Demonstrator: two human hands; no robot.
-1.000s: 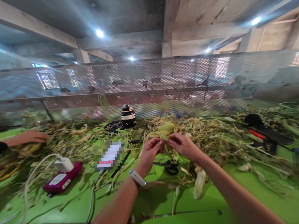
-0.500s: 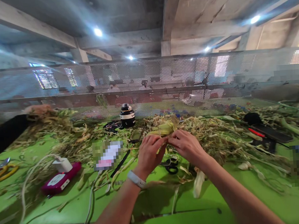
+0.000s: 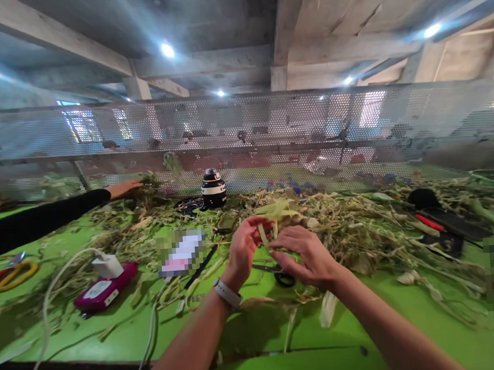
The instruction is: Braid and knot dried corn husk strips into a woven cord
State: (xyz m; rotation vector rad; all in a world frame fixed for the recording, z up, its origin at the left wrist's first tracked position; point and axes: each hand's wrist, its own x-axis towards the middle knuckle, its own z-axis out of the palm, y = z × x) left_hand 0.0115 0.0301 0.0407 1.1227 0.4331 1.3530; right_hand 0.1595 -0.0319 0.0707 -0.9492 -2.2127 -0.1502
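My left hand, with a pale watch band at its wrist, is closed around a pale, flat corn-husk strip. Thumb and fingers of my right hand come together at the lower end of this strip. Just beyond my fingertips, a yellow-green bundle of husk lies against the heap; whether the strip joins it I cannot tell. Black-handled scissors lie on the green table under my hands, partly hidden by the right one. A loose pale husk piece rests below my right wrist.
Dried leaves cover the table's back and right, before a perforated screen. A black bottle, a phone, a magenta power strip with cables and yellow-red scissors stand left. A co-worker's hand reaches in.
My hands have come apart from their joined grip and lowered slightly, showing the pale strip between them. The co-worker's black-sleeved arm has stretched further right, to the leaves near the screen.
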